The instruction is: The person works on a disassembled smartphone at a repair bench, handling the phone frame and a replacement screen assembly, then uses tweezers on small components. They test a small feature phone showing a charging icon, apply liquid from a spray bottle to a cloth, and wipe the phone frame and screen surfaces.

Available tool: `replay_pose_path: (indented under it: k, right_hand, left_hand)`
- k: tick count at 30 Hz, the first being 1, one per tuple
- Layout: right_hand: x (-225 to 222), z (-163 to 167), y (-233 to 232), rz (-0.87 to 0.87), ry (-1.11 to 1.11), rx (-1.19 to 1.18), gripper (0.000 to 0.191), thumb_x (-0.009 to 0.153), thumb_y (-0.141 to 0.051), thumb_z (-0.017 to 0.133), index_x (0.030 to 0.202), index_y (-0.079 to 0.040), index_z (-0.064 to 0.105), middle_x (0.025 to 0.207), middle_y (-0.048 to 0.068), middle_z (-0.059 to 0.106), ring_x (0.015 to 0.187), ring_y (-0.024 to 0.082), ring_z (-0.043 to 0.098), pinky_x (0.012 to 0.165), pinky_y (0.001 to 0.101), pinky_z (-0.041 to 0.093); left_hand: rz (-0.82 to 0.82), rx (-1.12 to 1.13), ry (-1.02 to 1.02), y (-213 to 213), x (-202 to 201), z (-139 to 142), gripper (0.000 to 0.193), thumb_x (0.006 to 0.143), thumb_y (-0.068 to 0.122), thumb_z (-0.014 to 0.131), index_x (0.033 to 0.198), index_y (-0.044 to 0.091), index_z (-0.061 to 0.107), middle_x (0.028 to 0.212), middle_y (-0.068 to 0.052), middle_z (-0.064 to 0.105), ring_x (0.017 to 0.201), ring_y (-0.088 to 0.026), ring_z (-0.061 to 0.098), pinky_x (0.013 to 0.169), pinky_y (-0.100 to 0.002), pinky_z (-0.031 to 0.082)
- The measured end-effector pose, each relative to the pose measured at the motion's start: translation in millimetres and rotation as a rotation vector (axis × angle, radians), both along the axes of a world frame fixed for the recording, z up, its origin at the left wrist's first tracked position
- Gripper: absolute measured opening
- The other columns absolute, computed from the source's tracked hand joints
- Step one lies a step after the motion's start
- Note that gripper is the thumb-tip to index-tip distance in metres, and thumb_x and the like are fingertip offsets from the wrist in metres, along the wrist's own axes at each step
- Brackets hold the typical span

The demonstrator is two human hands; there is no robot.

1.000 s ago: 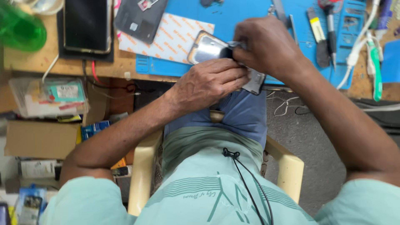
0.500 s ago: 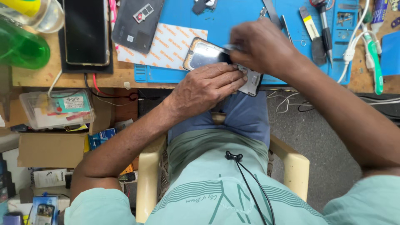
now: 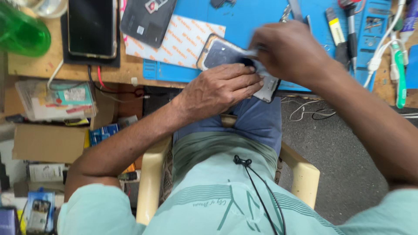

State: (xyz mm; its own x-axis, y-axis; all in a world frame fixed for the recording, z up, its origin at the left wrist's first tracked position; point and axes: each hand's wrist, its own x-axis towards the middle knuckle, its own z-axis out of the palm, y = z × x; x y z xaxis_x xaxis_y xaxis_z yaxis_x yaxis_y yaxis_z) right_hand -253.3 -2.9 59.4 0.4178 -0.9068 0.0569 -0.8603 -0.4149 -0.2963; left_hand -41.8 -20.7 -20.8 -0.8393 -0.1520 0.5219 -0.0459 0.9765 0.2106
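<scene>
Seen from above, a seated person's left hand (image 3: 220, 89) lies palm-down, fingers curled over the near end of a flat, dark grey rectangular phone with an orange-brown rim (image 3: 226, 56). The right hand (image 3: 289, 52), blurred, is bunched with its fingertips pressed together on something small and pale at the phone's middle; what it pinches cannot be made out. The phone sits tilted, half on a blue work mat (image 3: 244, 19) and half overhanging the near edge of the wooden bench (image 3: 30, 65), above the person's lap. Its glossy back shows a cloudy grey sheen.

Just left of it lies a white sheet with orange print (image 3: 183, 41), then a black phone shell (image 3: 146, 19) and a black-screened phone (image 3: 91, 28). A green plastic bottle (image 3: 19, 32) fills the far left corner. Screwdrivers and small tools (image 3: 348, 32) crowd the mat's right side, leaving bare mat only beyond the hands.
</scene>
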Motion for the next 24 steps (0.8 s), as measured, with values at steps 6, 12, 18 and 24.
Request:
replay_pose_path:
  k: [6,12,18,24]
  right_hand:
    - [-40.2,-12.7,31.9,-0.182,0.041,0.185,0.009,0.090,-0.008,0.075,0.097,-0.004,0.073,0.077,0.015,0.072,0.066,0.027,0.071,0.066,0.0416,0.057]
    - [-47.1,-41.9,9.7,-0.298,0.003,0.320,0.013,0.091,-0.016,0.077,0.096,-0.004,0.075,0.076,0.014,0.074,0.060,0.027,0.071,0.063,0.0409,0.057]
    - [2.0,-36.8,-39.0,-0.023,-0.051,0.020,0.013,0.091,-0.014,0.076,0.096,-0.001,0.075,0.078,0.017,0.072,0.067,0.029,0.069,0.065,0.0418,0.056]
    - [-46.1,-14.5,26.9,-0.334,0.100,0.398,0.017,0.088,-0.018,0.076,0.090,-0.001,0.073,0.068,0.015,0.071,0.055,0.025,0.068,0.058,0.0423,0.055]
  left_hand:
    - [-0.008,0.023,0.035,1.0,-0.3,-1.1,0.033,0.098,0.014,0.066,0.130,0.011,0.069,0.132,-0.003,0.070,0.128,-0.019,0.062,0.113,-0.033,0.051]
    - [-0.005,-0.019,0.065,-1.0,1.6,-5.8,0.034,0.098,0.014,0.066,0.131,0.010,0.069,0.133,-0.004,0.070,0.128,-0.019,0.062,0.113,-0.033,0.052]
    - [0.003,0.063,0.027,2.7,0.8,-2.7,0.031,0.101,0.014,0.064,0.131,0.011,0.070,0.131,-0.004,0.070,0.126,-0.019,0.063,0.109,-0.034,0.051]
    - [0.004,0.006,0.067,0.5,-0.2,-8.5,0.031,0.099,0.016,0.064,0.128,0.010,0.071,0.136,-0.004,0.068,0.130,-0.020,0.061,0.115,-0.034,0.049]
